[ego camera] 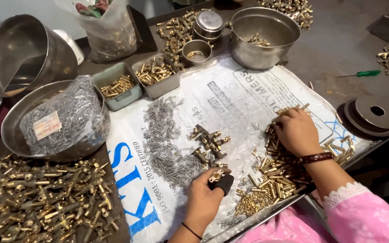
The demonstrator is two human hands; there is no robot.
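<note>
My left hand [205, 198] grips a small black holder [223, 183] with a brass fitting [215, 174] seated on top of it, low in the middle of the white printed sack [230, 90]. My right hand [296, 130] rests fingers-down in a heap of small brass pins [275, 173] at the sack's right side; whether it holds a pin is hidden. A cluster of assembled brass fittings [210, 140] lies between the hands. A spread of small steel springs [165, 141] lies to the left of my left hand.
A steel bowl holding a bag of springs [64, 114] sits at left, above a large pile of brass fittings [41, 198]. Two small trays of brass parts [136, 81], a steel pot [263, 36], small steel tins [203, 38], a green screwdriver [363, 73] and round metal discs [370, 114] surround the sack.
</note>
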